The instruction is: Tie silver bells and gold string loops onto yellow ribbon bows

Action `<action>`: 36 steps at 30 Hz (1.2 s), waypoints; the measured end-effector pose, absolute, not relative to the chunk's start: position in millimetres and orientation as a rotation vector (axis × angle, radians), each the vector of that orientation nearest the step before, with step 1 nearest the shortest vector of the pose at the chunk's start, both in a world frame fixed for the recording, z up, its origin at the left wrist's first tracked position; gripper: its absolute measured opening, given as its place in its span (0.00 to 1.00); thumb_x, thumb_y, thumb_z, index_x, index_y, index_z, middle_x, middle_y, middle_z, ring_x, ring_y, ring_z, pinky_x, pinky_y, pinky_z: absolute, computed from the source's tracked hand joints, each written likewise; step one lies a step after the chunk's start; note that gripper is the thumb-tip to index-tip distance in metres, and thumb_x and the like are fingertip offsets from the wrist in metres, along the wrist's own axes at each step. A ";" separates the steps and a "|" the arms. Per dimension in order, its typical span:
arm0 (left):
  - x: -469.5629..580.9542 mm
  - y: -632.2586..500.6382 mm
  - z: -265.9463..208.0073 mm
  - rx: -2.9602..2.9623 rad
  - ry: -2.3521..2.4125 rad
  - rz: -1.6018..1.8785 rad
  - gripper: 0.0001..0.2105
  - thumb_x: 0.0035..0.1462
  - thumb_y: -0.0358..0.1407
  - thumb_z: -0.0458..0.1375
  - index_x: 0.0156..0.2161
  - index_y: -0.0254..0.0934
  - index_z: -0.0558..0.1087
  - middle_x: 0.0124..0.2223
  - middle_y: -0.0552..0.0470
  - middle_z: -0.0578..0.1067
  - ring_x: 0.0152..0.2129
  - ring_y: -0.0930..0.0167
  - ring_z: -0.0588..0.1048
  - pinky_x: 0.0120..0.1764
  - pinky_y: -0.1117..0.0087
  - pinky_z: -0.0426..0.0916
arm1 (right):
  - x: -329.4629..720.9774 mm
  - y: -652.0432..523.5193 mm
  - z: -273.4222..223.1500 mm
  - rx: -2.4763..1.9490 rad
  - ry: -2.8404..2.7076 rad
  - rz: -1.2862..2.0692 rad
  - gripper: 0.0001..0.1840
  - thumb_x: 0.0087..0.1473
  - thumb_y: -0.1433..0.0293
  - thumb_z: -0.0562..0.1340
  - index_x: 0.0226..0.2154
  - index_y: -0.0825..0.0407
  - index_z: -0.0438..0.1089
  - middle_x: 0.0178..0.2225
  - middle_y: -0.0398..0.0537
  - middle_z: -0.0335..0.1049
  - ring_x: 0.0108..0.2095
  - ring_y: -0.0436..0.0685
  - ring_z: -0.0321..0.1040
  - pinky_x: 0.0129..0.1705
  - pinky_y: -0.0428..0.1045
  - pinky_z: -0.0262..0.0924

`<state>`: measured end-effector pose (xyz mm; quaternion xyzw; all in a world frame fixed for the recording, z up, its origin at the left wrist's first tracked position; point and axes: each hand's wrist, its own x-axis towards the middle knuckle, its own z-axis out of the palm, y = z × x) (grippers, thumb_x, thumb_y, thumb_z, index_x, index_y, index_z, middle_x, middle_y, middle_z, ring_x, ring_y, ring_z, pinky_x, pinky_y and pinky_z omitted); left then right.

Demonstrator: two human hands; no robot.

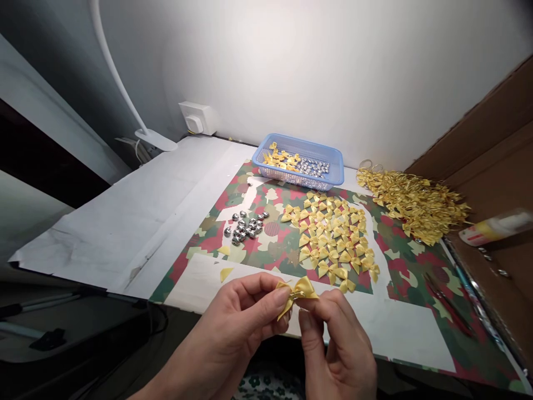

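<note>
A yellow ribbon bow (303, 288) is held up between both hands at the table's front edge. My left hand (245, 311) pinches its left loop and tail between thumb and fingers. At the bow's right side, the fingers of my right hand (339, 339) are closed on a tail. Something thin and shiny shows at the bow's knot, too small to make out. Beyond the hands, rows of yellow bows (328, 236) lie on the camouflage-patterned mat (275, 255). To their left sits a cluster of round silver bells (245, 228).
A blue plastic basket (339, 172) at the back holds bows and silver pieces. Many bows form a heap (420, 203) at the right, by a cardboard wall (495, 144) and a bottle (495, 228). Tweezers (449, 305) lie front right. A clip-on lamp (156, 139) stands back left.
</note>
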<state>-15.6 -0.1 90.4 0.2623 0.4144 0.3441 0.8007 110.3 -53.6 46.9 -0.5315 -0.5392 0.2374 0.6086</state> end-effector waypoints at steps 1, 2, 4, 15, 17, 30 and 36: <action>-15.7 -0.3 90.3 0.566 0.891 0.737 0.09 0.58 0.39 0.71 0.34 0.34 0.81 0.34 0.51 0.74 0.30 0.74 0.66 0.37 0.75 0.68 | 110.4 -53.9 47.1 -1.234 -1.241 0.552 0.16 0.66 0.82 0.53 0.42 0.48 0.71 0.33 0.42 0.63 0.34 0.50 0.62 0.36 0.46 0.57; -15.7 -0.6 90.2 0.569 0.897 0.736 0.09 0.57 0.39 0.71 0.34 0.35 0.81 0.34 0.51 0.74 0.30 0.74 0.66 0.37 0.75 0.68 | 110.5 -54.1 47.4 -1.240 -1.237 0.557 0.15 0.66 0.82 0.54 0.41 0.48 0.70 0.33 0.42 0.62 0.34 0.49 0.61 0.35 0.45 0.56; -15.3 -1.4 90.4 0.578 0.911 0.744 0.09 0.55 0.39 0.72 0.33 0.35 0.81 0.33 0.52 0.75 0.29 0.74 0.66 0.36 0.75 0.68 | 111.3 -54.1 47.8 -1.253 -1.231 0.559 0.13 0.67 0.81 0.54 0.39 0.49 0.69 0.32 0.41 0.61 0.33 0.49 0.60 0.34 0.45 0.55; -11.7 -1.5 80.4 0.857 0.981 0.796 0.11 0.61 0.43 0.68 0.33 0.38 0.80 0.31 0.54 0.78 0.31 0.72 0.73 0.38 0.75 0.69 | 114.4 -54.8 37.8 -1.411 -1.003 0.725 0.09 0.67 0.67 0.62 0.49 0.39 0.71 0.38 0.34 0.78 0.33 0.45 0.75 0.39 0.40 0.69; -12.1 -0.5 78.2 0.945 1.008 0.833 0.10 0.61 0.42 0.67 0.33 0.39 0.81 0.30 0.54 0.78 0.30 0.72 0.74 0.37 0.76 0.70 | 118.3 -55.5 39.4 -1.463 -1.045 0.628 0.12 0.69 0.68 0.59 0.53 0.39 0.67 0.41 0.35 0.80 0.34 0.44 0.76 0.38 0.40 0.70; -15.4 -1.8 71.1 1.318 1.191 0.941 0.08 0.62 0.37 0.60 0.33 0.38 0.79 0.29 0.54 0.76 0.27 0.71 0.75 0.32 0.74 0.71 | 130.3 -25.3 61.8 -1.184 -1.782 0.019 0.12 0.60 0.84 0.57 0.38 0.54 0.72 0.36 0.50 0.69 0.37 0.54 0.64 0.40 0.49 0.62; -15.9 -2.9 73.5 1.231 1.246 0.832 0.11 0.61 0.42 0.60 0.32 0.37 0.76 0.25 0.54 0.73 0.23 0.71 0.72 0.28 0.72 0.67 | 134.0 -29.8 75.6 -1.068 -1.548 0.188 0.12 0.62 0.82 0.58 0.39 0.49 0.70 0.39 0.46 0.72 0.44 0.53 0.72 0.50 0.52 0.69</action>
